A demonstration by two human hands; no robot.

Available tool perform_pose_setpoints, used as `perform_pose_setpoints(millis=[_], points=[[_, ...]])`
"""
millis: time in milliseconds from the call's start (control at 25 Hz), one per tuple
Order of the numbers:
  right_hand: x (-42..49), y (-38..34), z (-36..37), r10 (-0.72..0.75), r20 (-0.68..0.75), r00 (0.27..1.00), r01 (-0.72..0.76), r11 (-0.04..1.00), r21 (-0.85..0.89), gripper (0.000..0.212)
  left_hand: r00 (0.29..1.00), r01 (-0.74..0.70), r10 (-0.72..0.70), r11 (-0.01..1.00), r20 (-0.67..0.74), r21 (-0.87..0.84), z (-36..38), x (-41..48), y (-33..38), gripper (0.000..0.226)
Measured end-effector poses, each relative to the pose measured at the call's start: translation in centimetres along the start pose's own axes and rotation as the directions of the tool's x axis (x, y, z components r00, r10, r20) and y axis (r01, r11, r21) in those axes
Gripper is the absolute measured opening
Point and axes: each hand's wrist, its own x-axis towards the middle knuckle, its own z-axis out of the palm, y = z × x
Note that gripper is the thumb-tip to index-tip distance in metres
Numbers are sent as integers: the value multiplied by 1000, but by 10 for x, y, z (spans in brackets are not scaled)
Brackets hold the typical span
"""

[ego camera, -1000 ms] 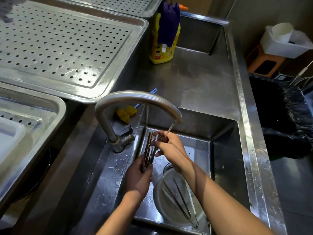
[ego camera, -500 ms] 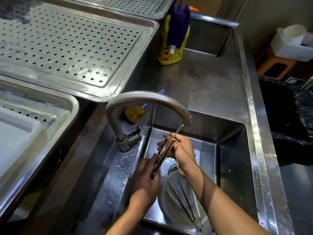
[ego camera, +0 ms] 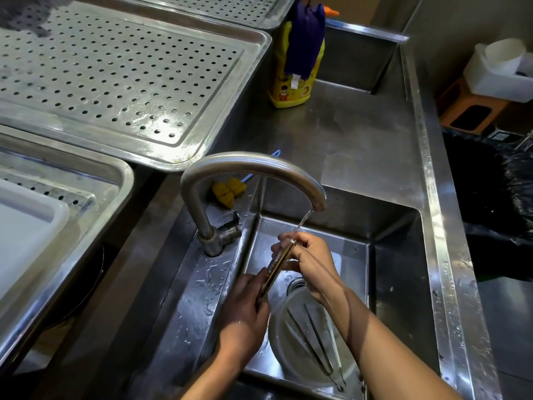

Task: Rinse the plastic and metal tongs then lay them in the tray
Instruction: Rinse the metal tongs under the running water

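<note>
Two hands met over the sink, both closed on the same plastic tongs [ego camera: 278,265]. The left hand [ego camera: 245,310] gripped the lower end, its fingers wrapped round the arms of the tongs, while the right hand [ego camera: 313,261] pinched the upper end between thumb and fingers. The tongs ran slantwise between them, arms pressed together, the upper tip nearest the tap. A thin stream of water [ego camera: 304,220] fell from the spout of the curved faucet [ego camera: 253,166] onto the right hand's fingers and the top of the tongs. Below the right forearm, on the floor of the sink [ego camera: 398,284], a shallow round dish [ego camera: 278,339] held the metal tongs [ego camera: 314,342], which lay apart from both hands. Behind the faucet a yellow sponge brush [ego camera: 226,192] rested on the wet counter [ego camera: 360,140]. Farther back stood a yellow bottle [ego camera: 288,93] with a purple cloth [ego camera: 305,39] draped over it. To the left a large perforated tray [ego camera: 115,76] sat above a second tray [ego camera: 115,174], which carried a white plastic board [ego camera: 26,226]. A black bin bag [ego camera: 490,197] lay to the right of the counter.
</note>
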Motion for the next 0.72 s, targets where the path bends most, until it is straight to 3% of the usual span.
perform_pose_setpoints(millis=[120, 200, 240, 320, 400, 520, 600, 720], points=[[5, -8, 2, 8, -27, 1000, -9, 999, -33, 22, 1000, -21, 22, 998, 16, -52, 3, 4, -1, 52], [0, -6, 4, -6, 45, 999, 7, 1000, -28, 11, 1000, -26, 26, 996, 3, -83, 6, 6, -3, 46], [-2, -3, 5, -6, 90, 996, 7, 1000, -15, 17, 1000, -22, 22, 995, -6, -99, 7, 8, -5, 42], [-5, -2, 4, 15, 73, 997, -14, 1000, -11, 15, 1000, 5, -8, 991, -17, -133, 9, 10, -9, 34], [-3, -3, 0, 37, 0, 999, -37, 999, -24, 35, 992, 116, -123, 960, -13, -253, 12, 14, -7, 27], [-11, -4, 4, -11, 61, 998, 15, 998, -62, 11, 947, 300, -320, 837, 35, -457, 18, 22, -1, 20], [-19, 3, 7, -60, 134, 989, 79, 987, -137, 20, 932, 344, -351, 782, 89, -520, 19, 28, 4, 19], [-19, -2, 5, -84, 22, 996, 85, 996, -22, 11, 920, 390, -330, 741, 209, -546, 20, 41, 16, 31]])
